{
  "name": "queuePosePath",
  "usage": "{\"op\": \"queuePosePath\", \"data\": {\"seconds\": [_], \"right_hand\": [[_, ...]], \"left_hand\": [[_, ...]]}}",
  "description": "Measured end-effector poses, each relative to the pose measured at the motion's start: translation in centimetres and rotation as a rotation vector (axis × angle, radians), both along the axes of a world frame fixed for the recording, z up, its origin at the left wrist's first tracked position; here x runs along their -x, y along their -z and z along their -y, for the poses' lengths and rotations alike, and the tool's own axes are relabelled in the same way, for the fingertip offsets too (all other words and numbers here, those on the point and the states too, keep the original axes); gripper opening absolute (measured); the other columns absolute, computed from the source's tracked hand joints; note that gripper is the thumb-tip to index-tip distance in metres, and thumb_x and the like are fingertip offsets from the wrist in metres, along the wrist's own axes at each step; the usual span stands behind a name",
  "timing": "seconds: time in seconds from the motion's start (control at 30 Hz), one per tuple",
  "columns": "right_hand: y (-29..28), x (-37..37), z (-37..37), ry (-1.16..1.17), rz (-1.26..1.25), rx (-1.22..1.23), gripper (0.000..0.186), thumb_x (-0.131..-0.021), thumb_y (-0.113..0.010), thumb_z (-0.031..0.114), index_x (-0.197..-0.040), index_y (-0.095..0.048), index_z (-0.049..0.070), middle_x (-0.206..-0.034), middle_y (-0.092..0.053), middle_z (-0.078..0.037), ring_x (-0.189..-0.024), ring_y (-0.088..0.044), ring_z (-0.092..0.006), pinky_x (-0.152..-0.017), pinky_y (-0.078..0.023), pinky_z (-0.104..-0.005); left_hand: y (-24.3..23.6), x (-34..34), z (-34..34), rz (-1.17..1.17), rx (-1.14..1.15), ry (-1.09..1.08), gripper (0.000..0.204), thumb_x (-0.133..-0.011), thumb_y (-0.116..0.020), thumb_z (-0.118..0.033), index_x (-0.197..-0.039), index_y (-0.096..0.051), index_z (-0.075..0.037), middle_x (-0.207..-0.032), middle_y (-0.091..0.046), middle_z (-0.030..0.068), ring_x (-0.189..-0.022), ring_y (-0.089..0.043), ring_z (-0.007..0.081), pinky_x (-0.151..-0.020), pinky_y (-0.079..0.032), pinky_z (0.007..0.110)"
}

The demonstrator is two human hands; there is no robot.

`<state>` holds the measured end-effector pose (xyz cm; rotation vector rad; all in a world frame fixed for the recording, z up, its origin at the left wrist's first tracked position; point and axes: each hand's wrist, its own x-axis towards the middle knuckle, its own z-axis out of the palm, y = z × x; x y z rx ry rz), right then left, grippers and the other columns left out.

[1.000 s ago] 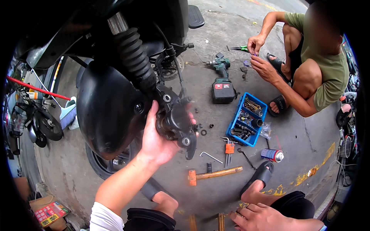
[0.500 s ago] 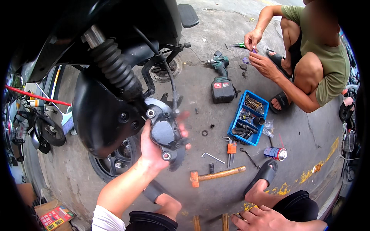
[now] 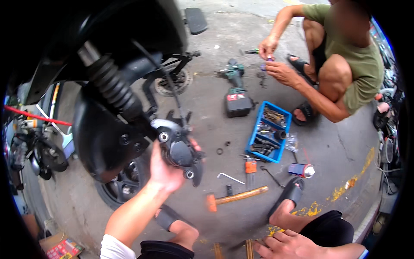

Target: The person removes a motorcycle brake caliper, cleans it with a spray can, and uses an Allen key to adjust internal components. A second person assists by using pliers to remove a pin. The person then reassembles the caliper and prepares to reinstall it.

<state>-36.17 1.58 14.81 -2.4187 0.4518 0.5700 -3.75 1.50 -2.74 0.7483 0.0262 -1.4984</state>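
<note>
My left hand [image 3: 164, 172] is closed around a dark grey brake caliper [image 3: 181, 153], with fingertips showing past its far side. A black hose [image 3: 177, 97] runs down to the caliper from above. Beside it hang the black fender [image 3: 101, 138] and the ribbed rubber boot [image 3: 113, 82] of a fork leg. Low on the right, my right hand [image 3: 284, 245] rests by my knee, fingers loosely spread and holding nothing. Nearest to it are my black shorts [image 3: 325, 233] and a wooden edge [image 3: 249, 249] at the bottom of the picture.
A blue parts tray [image 3: 276, 160] holds sockets and bits. Around it lie a cordless impact wrench [image 3: 236, 88], an orange hammer [image 3: 241, 196], hex keys [image 3: 251, 167] and a spray can [image 3: 302, 170]. A person [image 3: 353, 73] squats at right, handling a small purple piece [image 3: 269, 59].
The view has shifted, so most things sit further left. The caliper has tilted in my left hand, its round face turned more to the right. My right hand stays by the knee.
</note>
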Motion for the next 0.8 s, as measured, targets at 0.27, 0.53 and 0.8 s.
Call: {"op": "queuePosePath", "data": {"seconds": [0.27, 0.53, 0.8], "right_hand": [[-0.2, 0.3, -0.2, -0.017, -0.008, 0.060, 0.027, -0.086, -0.059, 0.019, -0.108, -0.067, 0.005, -0.092, -0.062, -0.008, -0.092, -0.061, -0.0231, -0.083, -0.048, -0.0330], [-0.4, 0.5, -0.5, -0.009, -0.006, 0.083, 0.030, -0.086, -0.057, 0.018, -0.112, -0.068, 0.005, -0.095, -0.063, -0.008, -0.093, -0.061, -0.0232, -0.085, -0.048, -0.0333], [-0.5, 0.5, -0.6, 0.015, 0.021, 0.098, 0.031, -0.085, -0.057, 0.017, -0.111, -0.068, 0.005, -0.096, -0.064, -0.008, -0.092, -0.061, -0.0229, -0.085, -0.048, -0.0325]], "left_hand": [[1.6, 0.1, 0.3, 0.178, 0.062, -0.040, 0.067, -0.104, -0.038, -0.061, -0.139, -0.052, -0.006, -0.131, -0.061, 0.0120, -0.122, -0.058, 0.0246, -0.110, -0.042, 0.046], [2.7, -0.2, 0.6, 0.504, 0.253, 0.045, 0.070, -0.102, -0.050, -0.055, -0.150, -0.040, -0.004, -0.148, -0.051, 0.0133, -0.137, -0.048, 0.0237, -0.117, -0.035, 0.044], [2.4, 0.2, 0.8, 0.664, 0.219, 0.039, 0.075, -0.098, -0.055, -0.058, -0.148, -0.043, -0.003, -0.143, -0.055, 0.0093, -0.133, -0.051, 0.0206, -0.114, -0.037, 0.040]]}}
